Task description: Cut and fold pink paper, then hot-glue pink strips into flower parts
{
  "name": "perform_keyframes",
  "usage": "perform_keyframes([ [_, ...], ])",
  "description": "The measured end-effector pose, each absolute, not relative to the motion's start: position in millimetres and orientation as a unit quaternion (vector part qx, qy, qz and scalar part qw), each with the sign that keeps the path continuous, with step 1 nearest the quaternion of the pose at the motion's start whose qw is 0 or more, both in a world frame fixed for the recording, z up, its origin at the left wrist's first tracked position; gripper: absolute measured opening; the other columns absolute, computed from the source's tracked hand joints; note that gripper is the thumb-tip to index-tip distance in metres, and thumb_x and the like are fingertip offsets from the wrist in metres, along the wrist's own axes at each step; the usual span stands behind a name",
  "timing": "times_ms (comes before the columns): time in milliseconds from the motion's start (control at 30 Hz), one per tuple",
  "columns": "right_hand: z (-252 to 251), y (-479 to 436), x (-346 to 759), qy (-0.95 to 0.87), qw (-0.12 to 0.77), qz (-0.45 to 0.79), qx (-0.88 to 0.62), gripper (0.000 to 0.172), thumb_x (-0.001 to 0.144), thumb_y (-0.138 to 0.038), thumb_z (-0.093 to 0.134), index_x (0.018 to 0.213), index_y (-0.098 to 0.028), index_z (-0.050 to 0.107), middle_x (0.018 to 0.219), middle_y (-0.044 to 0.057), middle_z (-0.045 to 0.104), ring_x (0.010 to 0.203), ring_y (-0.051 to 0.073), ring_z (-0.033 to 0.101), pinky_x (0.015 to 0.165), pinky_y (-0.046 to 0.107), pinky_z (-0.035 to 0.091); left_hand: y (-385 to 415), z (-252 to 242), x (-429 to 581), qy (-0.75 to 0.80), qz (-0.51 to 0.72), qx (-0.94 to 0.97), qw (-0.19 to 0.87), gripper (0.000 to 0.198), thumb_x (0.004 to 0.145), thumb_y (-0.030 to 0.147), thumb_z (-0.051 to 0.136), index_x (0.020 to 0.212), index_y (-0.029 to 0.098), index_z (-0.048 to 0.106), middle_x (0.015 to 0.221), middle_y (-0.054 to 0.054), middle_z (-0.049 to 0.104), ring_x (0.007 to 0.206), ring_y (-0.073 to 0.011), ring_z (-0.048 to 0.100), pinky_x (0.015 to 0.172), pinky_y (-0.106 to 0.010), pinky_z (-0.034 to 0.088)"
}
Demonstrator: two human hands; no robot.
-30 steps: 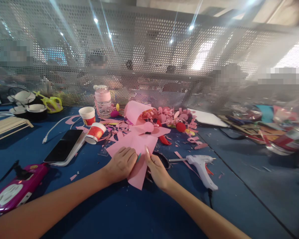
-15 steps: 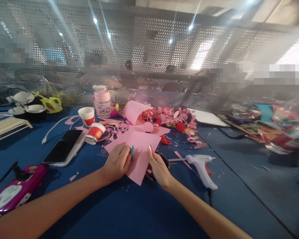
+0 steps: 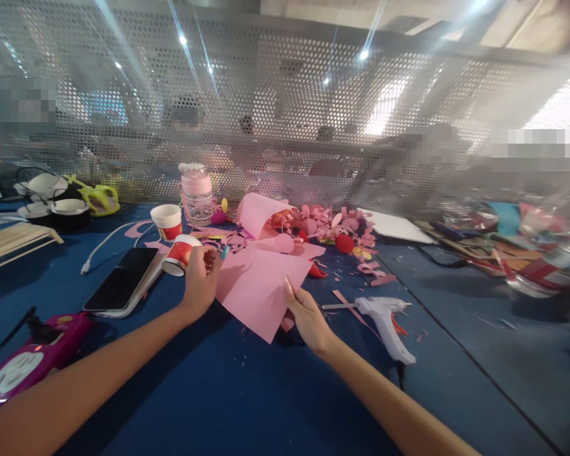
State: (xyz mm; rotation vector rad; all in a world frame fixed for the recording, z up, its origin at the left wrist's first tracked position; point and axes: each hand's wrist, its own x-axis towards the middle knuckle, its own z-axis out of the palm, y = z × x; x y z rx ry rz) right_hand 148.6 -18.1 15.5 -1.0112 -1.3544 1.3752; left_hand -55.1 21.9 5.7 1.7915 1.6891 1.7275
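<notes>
My right hand (image 3: 308, 316) grips the right edge of a pink paper sheet (image 3: 256, 288), thumb on top. The sheet is tilted above the blue table. My left hand (image 3: 202, 282) is at the sheet's left corner, its fingers curled together. A small teal tip (image 3: 225, 253) shows at its fingertips; I cannot tell what it belongs to. Just behind that hand, a red-and-white paper cup (image 3: 178, 254) lies on its side. Beyond the sheet rests a rolled pink paper (image 3: 261, 214) among pink paper scraps (image 3: 313, 221). A dark thing under my right hand is mostly hidden.
On the right lies a white glue gun (image 3: 384, 320) with its cord. A phone (image 3: 123, 278), a purple power strip (image 3: 33, 358) and upright stacked cups (image 3: 166, 221) are on the left. Behind stand a clear bottle (image 3: 197, 196) and a perforated metal screen (image 3: 285, 114).
My left hand has moved left and slightly up from the sheet's middle to its left corner, uncovering more paper. My right hand keeps its grip.
</notes>
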Motion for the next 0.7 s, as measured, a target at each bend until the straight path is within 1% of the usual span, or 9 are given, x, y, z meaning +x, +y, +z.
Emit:
perform_keyframes([
  [67,17.6,-18.7,147.7,-0.550,0.460,0.568,-0.403,0.043,0.072,-0.059,0.050,0.063,-0.017,0.048,0.054,-0.005,0.043,0.049,0.007,0.040,0.046,0.020,0.036,16.2,7.9,-51.6,0.526,0.539,0.657,0.037,0.014,0.083,0.029,0.047,0.074,0.019,0.048,0.073,-0.001,0.050,0.071,-0.0152,0.048,0.066,-0.029,0.040],
  [133,19.4,-19.4,147.0,-0.551,0.457,0.572,-0.400,0.041,0.072,-0.057,0.052,0.064,-0.017,0.050,0.052,-0.005,0.044,0.047,0.006,0.040,0.044,0.020,0.035,9.8,10.0,-46.1,0.500,0.493,0.712,0.028,0.026,0.085,0.030,0.043,0.061,0.019,0.044,0.063,0.000,0.047,0.067,-0.0151,0.045,0.067,-0.030,0.038],
  [167,20.1,-19.5,147.0,-0.553,0.455,0.572,-0.401,0.039,0.072,-0.056,0.053,0.066,-0.017,0.052,0.051,-0.005,0.045,0.046,0.007,0.041,0.044,0.020,0.035,7.4,10.1,-43.3,0.494,0.475,0.727,0.036,0.029,0.085,0.032,0.044,0.059,0.019,0.042,0.061,0.000,0.046,0.066,-0.0149,0.044,0.067,-0.030,0.038],
  [267,21.4,-16.2,149.9,-0.550,0.460,0.561,-0.414,0.033,0.071,-0.050,0.058,0.075,-0.017,0.057,0.054,-0.003,0.053,0.051,0.010,0.050,0.047,0.022,0.041,5.3,6.4,-36.4,0.490,0.421,0.751,0.136,0.025,0.082,0.038,0.048,0.066,0.019,0.045,0.066,0.001,0.048,0.063,-0.0138,0.045,0.061,-0.027,0.037],
  [333,22.4,-10.7,154.7,-0.536,0.482,0.550,-0.422,0.032,0.068,-0.044,0.062,0.084,-0.017,0.058,0.065,-0.001,0.061,0.058,0.013,0.056,0.053,0.024,0.045,7.1,2.8,-34.2,0.486,0.381,0.757,0.212,0.025,0.080,0.041,0.050,0.072,0.018,0.045,0.069,0.001,0.049,0.061,-0.0127,0.045,0.056,-0.025,0.036],
  [400,24.2,-3.3,161.8,-0.518,0.510,0.532,-0.434,0.034,0.066,-0.040,0.065,0.088,-0.016,0.058,0.076,0.002,0.065,0.065,0.015,0.059,0.058,0.026,0.048,9.1,1.0,-33.5,0.484,0.357,0.760,0.246,0.025,0.081,0.041,0.047,0.072,0.018,0.044,0.068,0.002,0.049,0.060,-0.0120,0.044,0.056,-0.025,0.034],
  [467,27.3,4.3,170.4,-0.503,0.521,0.518,-0.456,0.033,0.063,-0.038,0.067,0.086,-0.015,0.059,0.081,0.004,0.066,0.068,0.016,0.061,0.058,0.026,0.049,10.1,1.7,-33.4,0.475,0.343,0.769,0.255,0.025,0.085,0.037,0.042,0.068,0.018,0.042,0.064,0.003,0.047,0.060,-0.0118,0.043,0.057,-0.025,0.032],
  [567,33.5,13.5,183.5,-0.479,0.507,0.523,-0.490,0.028,0.062,-0.033,0.067,0.082,-0.014,0.061,0.078,0.004,0.067,0.066,0.015,0.062,0.053,0.024,0.050,10.3,5.2,-33.5,0.455,0.326,0.786,0.264,0.025,0.086,0.029,0.039,0.064,0.018,0.039,0.061,0.003,0.044,0.059,-0.0114,0.040,0.056,-0.025,0.029],
  [700,40.5,20.7,197.0,-0.459,0.498,0.533,-0.508,0.019,0.062,-0.023,0.066,0.077,-0.012,0.062,0.065,0.003,0.066,0.057,0.012,0.061,0.053,0.023,0.052,10.6,7.0,-34.2,0.446,0.312,0.793,0.273,0.025,0.086,0.027,0.037,0.062,0.018,0.039,0.060,0.003,0.043,0.057,-0.0114,0.039,0.055,-0.025,0.028],
])
